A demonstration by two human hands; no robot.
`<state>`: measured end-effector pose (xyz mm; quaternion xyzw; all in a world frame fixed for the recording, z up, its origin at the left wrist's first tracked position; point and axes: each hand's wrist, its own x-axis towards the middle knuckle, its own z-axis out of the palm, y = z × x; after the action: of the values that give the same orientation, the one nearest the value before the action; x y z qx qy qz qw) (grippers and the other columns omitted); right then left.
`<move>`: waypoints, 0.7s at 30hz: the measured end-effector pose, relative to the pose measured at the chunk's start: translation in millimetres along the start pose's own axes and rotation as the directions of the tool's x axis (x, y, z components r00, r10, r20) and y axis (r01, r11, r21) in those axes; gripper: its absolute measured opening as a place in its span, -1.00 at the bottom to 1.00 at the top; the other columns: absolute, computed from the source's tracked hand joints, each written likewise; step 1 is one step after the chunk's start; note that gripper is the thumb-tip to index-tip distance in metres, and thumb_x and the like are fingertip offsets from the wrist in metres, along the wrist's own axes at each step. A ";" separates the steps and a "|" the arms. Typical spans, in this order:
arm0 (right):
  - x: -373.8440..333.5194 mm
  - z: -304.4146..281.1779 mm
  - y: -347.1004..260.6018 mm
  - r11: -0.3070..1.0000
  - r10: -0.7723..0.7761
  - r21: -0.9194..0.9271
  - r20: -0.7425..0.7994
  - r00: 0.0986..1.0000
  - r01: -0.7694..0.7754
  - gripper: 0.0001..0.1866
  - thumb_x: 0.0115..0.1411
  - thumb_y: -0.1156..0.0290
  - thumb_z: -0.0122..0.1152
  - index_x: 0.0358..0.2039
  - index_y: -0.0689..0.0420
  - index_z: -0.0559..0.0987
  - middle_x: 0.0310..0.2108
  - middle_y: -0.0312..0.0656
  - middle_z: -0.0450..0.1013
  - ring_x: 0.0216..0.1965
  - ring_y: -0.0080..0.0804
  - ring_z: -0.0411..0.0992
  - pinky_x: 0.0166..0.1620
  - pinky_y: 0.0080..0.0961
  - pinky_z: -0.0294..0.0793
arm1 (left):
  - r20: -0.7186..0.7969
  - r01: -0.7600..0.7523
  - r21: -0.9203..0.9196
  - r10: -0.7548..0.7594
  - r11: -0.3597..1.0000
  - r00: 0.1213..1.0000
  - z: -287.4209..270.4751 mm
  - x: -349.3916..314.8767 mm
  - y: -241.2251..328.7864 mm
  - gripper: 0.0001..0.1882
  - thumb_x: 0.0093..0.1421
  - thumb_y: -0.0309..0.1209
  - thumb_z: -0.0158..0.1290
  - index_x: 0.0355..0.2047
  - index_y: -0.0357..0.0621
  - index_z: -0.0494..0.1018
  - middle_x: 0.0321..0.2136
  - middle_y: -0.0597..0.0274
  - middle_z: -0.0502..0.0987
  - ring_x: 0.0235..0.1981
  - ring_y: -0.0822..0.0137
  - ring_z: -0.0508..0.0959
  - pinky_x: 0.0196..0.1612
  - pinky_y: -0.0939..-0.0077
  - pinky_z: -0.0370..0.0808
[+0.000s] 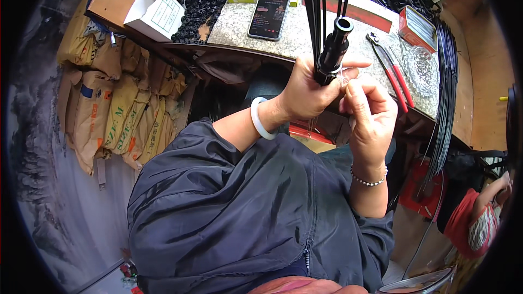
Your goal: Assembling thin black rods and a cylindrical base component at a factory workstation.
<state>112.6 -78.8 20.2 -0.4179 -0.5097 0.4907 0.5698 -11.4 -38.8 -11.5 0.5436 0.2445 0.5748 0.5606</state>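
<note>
My left hand [306, 93], with a white bangle at its wrist, is wrapped round a black tubular part [331, 57]. The part tilts up and away, its round hollow end facing up. Several thin black rods [312, 19] rise beside it, their lower ends hidden by the hand. Close against its right side, my right hand [375, 110] is closed, thumb and forefinger pinching at a thin pale strand [344, 78]. The strand is too fine to make out fully. Both hands are in front of the table's near edge.
On the speckled tabletop [234, 24] lie a phone [271, 11], red-handled pliers [393, 73], a glass dish [420, 68] and a red box of thin metal pieces [418, 28]. Black rods [448, 76] overhang the right edge. A white box [157, 13] stands left; sacks [122, 114] are below. Another person [482, 215] is at right.
</note>
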 end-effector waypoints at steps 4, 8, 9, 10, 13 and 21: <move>3.3 -20.0 28.4 1.000 0.019 -0.015 -0.078 0.997 -0.020 -0.85 0.22 0.38 0.13 -0.40 0.20 0.48 -0.57 -0.32 0.38 -0.61 -0.68 0.30 -0.51 -0.74 0.31 | -0.025 0.178 -0.145 -0.183 0.973 0.983 -12.5 2.6 15.3 -0.77 0.21 -0.50 0.01 -0.14 -0.33 0.48 -0.73 0.52 0.34 -0.75 0.75 0.23 -0.73 0.76 0.12; 32.1 -89.9 63.3 0.166 -0.507 -0.967 0.084 0.858 0.193 -0.78 0.15 0.33 0.20 -0.33 0.22 0.48 -0.38 -0.15 0.46 -0.34 -0.28 0.41 -0.24 -0.43 0.39 | -0.015 0.135 -0.189 -0.140 0.973 0.990 -15.1 8.9 22.4 -0.72 0.24 -0.47 -0.02 -0.06 -0.32 0.44 -0.77 0.59 0.24 -0.81 0.76 0.14 -0.76 0.76 0.02; 34.9 -100.0 66.8 0.154 -0.430 -0.979 0.056 0.901 0.134 -0.77 0.11 0.31 0.21 -0.31 0.19 0.48 -0.33 -0.10 0.45 -0.22 -0.11 0.35 -0.12 -0.29 0.34 | 0.031 0.134 -0.108 -0.132 0.985 0.991 -17.8 9.4 21.4 -0.67 0.28 -0.46 -0.10 0.02 -0.36 0.34 -0.83 0.51 0.18 -0.87 0.67 0.11 -0.78 0.74 0.10; 38.3 -113.0 74.1 0.043 -0.370 -0.994 0.079 0.926 0.102 -0.75 0.13 0.26 0.19 -0.29 0.18 0.48 -0.28 -0.13 0.44 -0.22 -0.12 0.36 -0.13 -0.28 0.35 | 0.030 0.130 -0.108 -0.127 0.986 0.991 -18.2 8.9 22.1 -0.67 0.28 -0.46 -0.10 0.02 -0.36 0.34 -0.83 0.51 0.18 -0.87 0.67 0.11 -0.78 0.74 0.10; 44.7 -123.8 84.0 -0.083 -0.360 -0.992 0.120 0.925 0.096 -0.74 0.15 0.24 0.16 -0.29 0.17 0.47 -0.27 -0.11 0.41 -0.21 -0.11 0.36 -0.13 -0.29 0.35 | 0.044 0.136 -0.114 -0.132 0.984 0.990 -16.7 8.0 20.9 -0.67 0.28 -0.46 -0.10 0.02 -0.35 0.35 -0.82 0.51 0.19 -0.86 0.68 0.12 -0.78 0.74 0.11; 24.9 -129.7 70.8 0.723 -0.178 -0.682 -0.027 0.984 0.112 -0.87 0.15 0.47 0.15 -0.32 0.18 0.41 -0.37 -0.23 0.27 -0.36 -0.43 0.29 -0.30 -0.54 0.32 | -0.121 0.121 -0.022 -0.123 0.992 0.985 -11.5 12.0 18.8 -0.79 0.23 -0.53 -0.03 -0.16 -0.26 0.51 -0.74 0.63 0.24 -0.73 0.77 0.14 -0.68 0.74 0.02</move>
<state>231.6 -39.2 -61.7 -0.5772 -0.6580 0.2061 0.4375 -26.2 -28.8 6.1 0.4874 0.3066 0.5734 0.5828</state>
